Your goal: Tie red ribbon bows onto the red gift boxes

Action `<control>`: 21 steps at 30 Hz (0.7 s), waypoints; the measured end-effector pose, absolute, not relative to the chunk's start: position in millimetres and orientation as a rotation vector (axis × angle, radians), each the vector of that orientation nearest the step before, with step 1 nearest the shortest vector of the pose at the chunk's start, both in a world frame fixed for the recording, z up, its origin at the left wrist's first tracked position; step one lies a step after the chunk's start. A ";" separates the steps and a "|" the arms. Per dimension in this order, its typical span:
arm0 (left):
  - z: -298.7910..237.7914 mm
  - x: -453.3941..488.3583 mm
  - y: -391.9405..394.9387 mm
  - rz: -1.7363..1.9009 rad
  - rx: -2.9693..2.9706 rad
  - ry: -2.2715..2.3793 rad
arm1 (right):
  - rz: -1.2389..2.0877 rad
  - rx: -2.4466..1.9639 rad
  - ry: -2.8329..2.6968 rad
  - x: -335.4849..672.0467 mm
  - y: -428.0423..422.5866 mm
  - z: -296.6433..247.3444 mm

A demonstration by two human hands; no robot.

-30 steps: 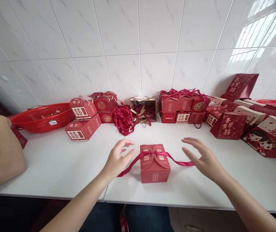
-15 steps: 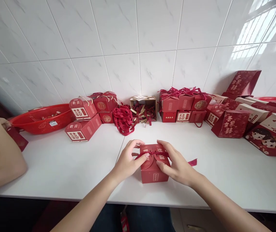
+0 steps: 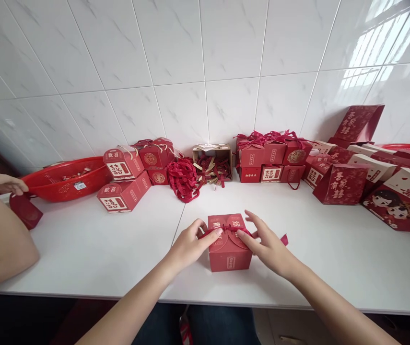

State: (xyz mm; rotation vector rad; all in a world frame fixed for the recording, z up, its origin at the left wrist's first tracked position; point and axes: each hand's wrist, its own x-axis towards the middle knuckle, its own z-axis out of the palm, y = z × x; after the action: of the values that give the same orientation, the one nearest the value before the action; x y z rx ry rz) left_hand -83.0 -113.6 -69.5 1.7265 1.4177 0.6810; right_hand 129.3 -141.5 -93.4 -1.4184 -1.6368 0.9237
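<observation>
In front of me on the white table stands a small red gift box (image 3: 230,261) with pale printed characters. A dark red ribbon (image 3: 230,229) crosses over the middle of its top, between the rounded flaps. My left hand (image 3: 193,244) pinches the ribbon on the left side, thumb lying on the box top and fingers curled behind. On the other side my right hand (image 3: 270,247) has its thumb pressed on the ribbon, index finger stretched out above. A ribbon tail shows beyond the right hand. The lower fingers of that hand are partly hidden.
Along the tiled wall stand stacked red boxes (image 3: 123,191), a heap of red ribbon (image 3: 183,177), an open carton (image 3: 230,160) of ribbon pieces and more ribboned boxes (image 3: 262,155). Larger boxes (image 3: 346,184) crowd the right. A red basket (image 3: 55,191) and another person's arm (image 3: 6,230) are left.
My right hand has shifted slightly right, with its index finger lifted off the box and its thumb now on the ribbon. The other person's hand has moved right beside the basket.
</observation>
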 end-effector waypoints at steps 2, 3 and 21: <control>-68.8 -85.7 -113.4 0.728 1.828 1.395 | 0.920 -1.473 -1.638 134.1 -139.1 -93.4; -68.2 -88.0 -112.6 0.764 1.869 1.393 | 0.908 -1.464 -1.642 137.7 -137.7 -92.5; -5.7 -107.1 -97.8 0.333 1.658 0.926 | 0.115 -1.028 -1.696 140.6 -133.1 -72.1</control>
State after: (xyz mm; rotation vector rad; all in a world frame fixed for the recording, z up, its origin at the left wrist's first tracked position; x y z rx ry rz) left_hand -107.1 -97.8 -5.7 1.6585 0.9257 0.3334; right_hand 140.6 -133.1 -72.1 -1.0278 -1.6962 0.1153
